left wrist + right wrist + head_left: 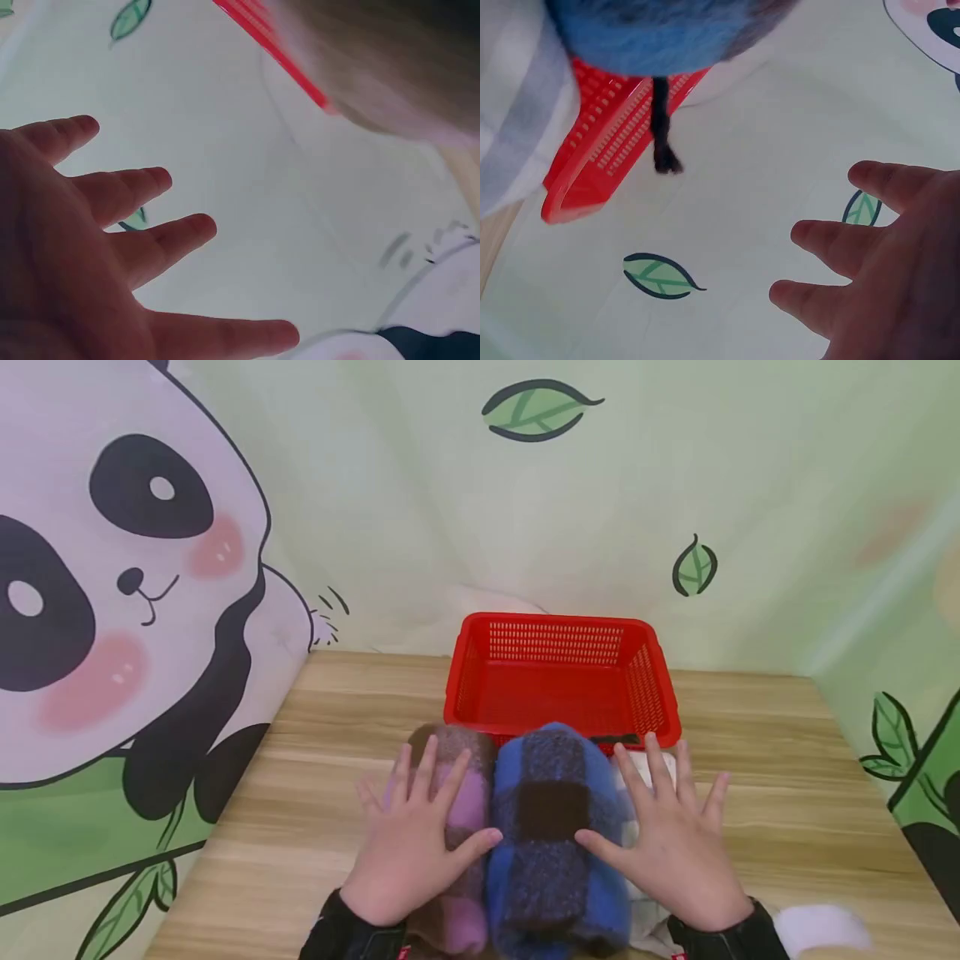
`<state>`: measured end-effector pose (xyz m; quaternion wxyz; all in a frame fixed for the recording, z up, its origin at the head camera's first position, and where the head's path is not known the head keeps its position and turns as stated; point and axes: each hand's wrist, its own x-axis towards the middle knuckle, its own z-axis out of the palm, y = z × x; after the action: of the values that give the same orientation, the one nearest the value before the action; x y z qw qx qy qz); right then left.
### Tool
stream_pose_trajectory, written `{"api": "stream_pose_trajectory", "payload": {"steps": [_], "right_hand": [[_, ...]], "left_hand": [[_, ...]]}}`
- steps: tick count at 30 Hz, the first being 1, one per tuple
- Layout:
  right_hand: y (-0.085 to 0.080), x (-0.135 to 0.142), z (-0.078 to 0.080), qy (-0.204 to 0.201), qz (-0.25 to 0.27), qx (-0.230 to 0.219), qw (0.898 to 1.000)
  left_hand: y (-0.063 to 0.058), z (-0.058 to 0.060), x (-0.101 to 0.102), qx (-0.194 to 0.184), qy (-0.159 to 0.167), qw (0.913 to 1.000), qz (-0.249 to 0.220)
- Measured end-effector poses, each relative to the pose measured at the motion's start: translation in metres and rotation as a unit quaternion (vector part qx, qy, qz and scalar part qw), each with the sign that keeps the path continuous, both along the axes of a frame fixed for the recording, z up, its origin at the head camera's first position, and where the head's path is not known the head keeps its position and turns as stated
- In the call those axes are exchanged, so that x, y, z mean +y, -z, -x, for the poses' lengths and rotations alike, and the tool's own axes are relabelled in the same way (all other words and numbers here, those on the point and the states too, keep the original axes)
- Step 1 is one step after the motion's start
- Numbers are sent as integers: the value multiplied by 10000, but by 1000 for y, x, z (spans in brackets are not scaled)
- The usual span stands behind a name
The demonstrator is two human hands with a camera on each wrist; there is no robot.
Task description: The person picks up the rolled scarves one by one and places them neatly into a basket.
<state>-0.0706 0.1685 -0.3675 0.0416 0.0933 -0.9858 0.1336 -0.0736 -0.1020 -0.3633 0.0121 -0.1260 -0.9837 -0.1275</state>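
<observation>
Three rolled cloths lie side by side on the wooden table: a pink-and-brown fuzzy roll (pixel 467 927), a blue-and-black checked fuzzy roll (pixel 553 881) in the middle, and a white-and-grey roll (pixel 648 925) partly hidden on the right. My left hand (pixel 412 843) is spread over the pink-and-brown roll, palm down, thumb pointing at the checked one. Over the white-and-grey roll spreads my right hand (pixel 675 843), its thumb at the checked roll's edge. Both wrist views show straight fingers with nothing in them. A dark tassel (pixel 662 127) hangs from the checked roll.
Right behind the rolls stands a red plastic basket (pixel 551 689) with perforated walls, against a fabric backdrop printed with a panda and leaves. A white item (pixel 821 928) lies at the table's near right. Wooden tabletop (pixel 772 760) extends on both sides.
</observation>
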Motion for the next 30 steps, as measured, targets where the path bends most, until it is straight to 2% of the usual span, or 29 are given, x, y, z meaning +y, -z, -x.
{"api": "stream_pose_trajectory", "payload": {"steps": [5, 9, 11, 13, 15, 18, 25, 27, 30], "right_hand": [[0, -10, -4, -181, 256, -19, 9995], [-4, -16, -6, -296, 458, -21, 9985], [-7, -20, -8, -394, 778, -96, 9961], [-10, -25, -11, -502, 1330, -280, 9895], [-14, -33, -15, -626, 2057, -515, 9753], [-17, -47, -21, -783, 3086, -866, 9440], [-19, -71, -22, -998, 4173, -1316, 8936], [-19, -77, -19, -1052, 4522, -1484, 8732], [-18, -86, -14, -1175, 5092, -1790, 8336]], "left_hand": [[6, -8, -32, -388, -399, 9981, -273], [9, -14, -52, -407, -584, 9960, -533], [10, -16, -59, -380, -584, 9955, -637], [12, -17, -65, -336, -490, 9949, -813], [13, -18, -69, -330, -373, 9933, -1041], [16, -18, -73, -356, -239, 9890, -1419], [20, -14, -76, -646, -440, 9817, -1738], [20, -13, -77, -705, -494, 9795, -1819], [21, -10, -78, -535, -613, 9770, -1970]]}}
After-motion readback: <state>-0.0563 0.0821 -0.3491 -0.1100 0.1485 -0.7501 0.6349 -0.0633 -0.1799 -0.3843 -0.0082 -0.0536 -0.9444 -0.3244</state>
